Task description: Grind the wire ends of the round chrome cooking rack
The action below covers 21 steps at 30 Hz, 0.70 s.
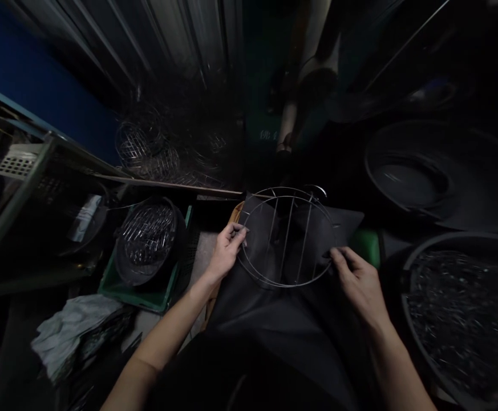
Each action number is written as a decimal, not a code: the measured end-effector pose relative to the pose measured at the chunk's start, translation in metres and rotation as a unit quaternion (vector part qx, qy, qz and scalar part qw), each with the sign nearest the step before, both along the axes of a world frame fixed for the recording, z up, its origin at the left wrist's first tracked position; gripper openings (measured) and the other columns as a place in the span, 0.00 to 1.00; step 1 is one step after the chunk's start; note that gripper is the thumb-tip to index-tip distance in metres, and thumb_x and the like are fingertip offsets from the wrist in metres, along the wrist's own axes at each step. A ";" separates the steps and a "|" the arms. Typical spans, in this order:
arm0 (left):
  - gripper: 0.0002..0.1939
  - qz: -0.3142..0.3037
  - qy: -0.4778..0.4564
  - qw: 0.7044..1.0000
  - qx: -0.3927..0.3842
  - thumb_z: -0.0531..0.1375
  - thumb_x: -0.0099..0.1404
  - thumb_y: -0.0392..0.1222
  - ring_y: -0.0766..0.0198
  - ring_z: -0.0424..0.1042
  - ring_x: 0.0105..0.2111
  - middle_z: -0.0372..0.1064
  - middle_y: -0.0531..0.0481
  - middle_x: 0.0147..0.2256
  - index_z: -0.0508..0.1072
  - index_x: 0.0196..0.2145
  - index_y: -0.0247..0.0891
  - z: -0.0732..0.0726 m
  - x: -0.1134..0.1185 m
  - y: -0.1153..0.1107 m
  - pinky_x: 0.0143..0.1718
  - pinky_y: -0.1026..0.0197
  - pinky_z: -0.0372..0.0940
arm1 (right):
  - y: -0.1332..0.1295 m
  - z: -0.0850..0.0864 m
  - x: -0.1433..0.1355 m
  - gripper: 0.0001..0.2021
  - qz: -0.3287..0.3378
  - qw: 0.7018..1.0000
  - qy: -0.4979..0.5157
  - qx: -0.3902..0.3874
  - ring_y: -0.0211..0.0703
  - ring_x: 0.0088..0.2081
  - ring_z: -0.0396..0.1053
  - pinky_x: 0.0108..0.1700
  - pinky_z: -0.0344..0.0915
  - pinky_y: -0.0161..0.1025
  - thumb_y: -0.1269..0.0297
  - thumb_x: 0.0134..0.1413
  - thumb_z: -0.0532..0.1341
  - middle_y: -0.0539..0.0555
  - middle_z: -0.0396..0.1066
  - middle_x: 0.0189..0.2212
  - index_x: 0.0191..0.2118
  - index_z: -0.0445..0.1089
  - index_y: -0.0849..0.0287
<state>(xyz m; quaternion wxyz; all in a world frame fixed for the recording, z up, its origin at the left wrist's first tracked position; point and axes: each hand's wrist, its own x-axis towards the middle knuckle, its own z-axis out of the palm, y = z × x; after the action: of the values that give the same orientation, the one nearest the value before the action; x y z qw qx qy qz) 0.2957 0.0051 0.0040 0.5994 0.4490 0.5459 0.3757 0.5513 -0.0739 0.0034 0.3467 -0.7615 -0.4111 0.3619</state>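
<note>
Evidently, left hand (226, 249) and right hand (356, 278) are pinching opposite sides of the round wire rack (287, 237), over the black lap cloth (270, 319); it is probably needing light, even pressure against bending.

Green crate (137, 299) — a black tub (133, 279) stands back from its near edge, wire pieces (150, 228) heaped inside. Basin (417, 250) — small metal pieces (458, 308) spread within, reaching its left rim.
</note>
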 end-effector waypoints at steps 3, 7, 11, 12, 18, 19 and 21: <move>0.15 0.007 -0.015 1.000 0.002 0.61 0.61 0.52 0.73 0.59 0.23 0.60 0.57 0.23 0.68 0.34 0.37 0.001 0.001 0.010 0.24 0.71 0.53 | 0.011 0.003 -0.001 0.23 -0.002 1.000 -0.003 0.018 0.39 0.28 0.62 0.31 0.59 0.35 0.40 0.52 0.56 0.50 0.65 0.24 0.30 0.69 0.59; 0.15 0.016 -0.024 0.999 0.029 0.62 0.59 0.53 0.73 0.59 0.22 0.60 0.57 0.22 0.68 0.33 0.37 0.003 0.002 0.025 0.22 0.71 0.53 | 0.029 0.006 -0.003 0.23 -0.010 0.999 -0.001 0.049 0.39 0.27 0.61 0.30 0.58 0.35 0.40 0.51 0.57 0.50 0.65 0.24 0.29 0.69 0.59; 0.15 0.021 -0.041 0.998 0.047 0.63 0.59 0.51 0.74 0.60 0.22 0.60 0.57 0.22 0.68 0.32 0.37 0.005 0.001 0.036 0.22 0.72 0.54 | 0.041 0.008 -0.005 0.23 -0.017 0.997 0.005 0.075 0.38 0.25 0.58 0.28 0.56 0.35 0.40 0.51 0.58 0.49 0.63 0.22 0.28 0.69 0.59; 0.15 0.023 -0.044 0.998 0.048 0.63 0.58 0.51 0.73 0.60 0.22 0.60 0.57 0.22 0.68 0.32 0.37 0.005 0.001 0.038 0.22 0.72 0.55 | 0.044 0.008 -0.005 0.23 -0.018 0.997 0.007 0.077 0.37 0.25 0.58 0.27 0.56 0.34 0.40 0.51 0.58 0.48 0.63 0.21 0.28 0.69 0.58; 0.15 0.028 -0.047 0.998 0.038 0.64 0.56 0.51 0.74 0.58 0.21 0.59 0.58 0.20 0.67 0.30 0.37 0.002 0.002 0.045 0.21 0.72 0.53 | 0.051 0.000 -0.003 0.21 -0.013 0.997 -0.001 0.082 0.35 0.23 0.55 0.26 0.53 0.34 0.42 0.52 0.58 0.47 0.59 0.19 0.28 0.68 0.58; 0.15 0.027 -0.048 0.998 0.030 0.64 0.56 0.50 0.74 0.59 0.21 0.59 0.58 0.21 0.67 0.30 0.37 0.000 0.002 0.046 0.21 0.72 0.53 | 0.052 -0.003 -0.002 0.21 -0.012 0.997 -0.008 0.080 0.35 0.23 0.55 0.26 0.54 0.35 0.42 0.53 0.58 0.47 0.59 0.20 0.28 0.68 0.58; 0.14 0.025 -0.050 0.998 0.012 0.64 0.57 0.49 0.74 0.60 0.22 0.60 0.58 0.21 0.67 0.30 0.37 -0.006 0.003 0.047 0.21 0.73 0.53 | 0.052 -0.010 -0.001 0.22 -0.009 0.998 -0.025 0.065 0.36 0.24 0.56 0.27 0.55 0.35 0.41 0.53 0.57 0.47 0.60 0.20 0.29 0.68 0.58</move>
<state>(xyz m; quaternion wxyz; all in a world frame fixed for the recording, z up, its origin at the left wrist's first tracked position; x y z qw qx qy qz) 0.2986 0.0519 -0.0022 0.6109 0.4233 0.5213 0.4193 0.5505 -0.0215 -0.0064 0.3883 -0.7497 -0.4354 0.3125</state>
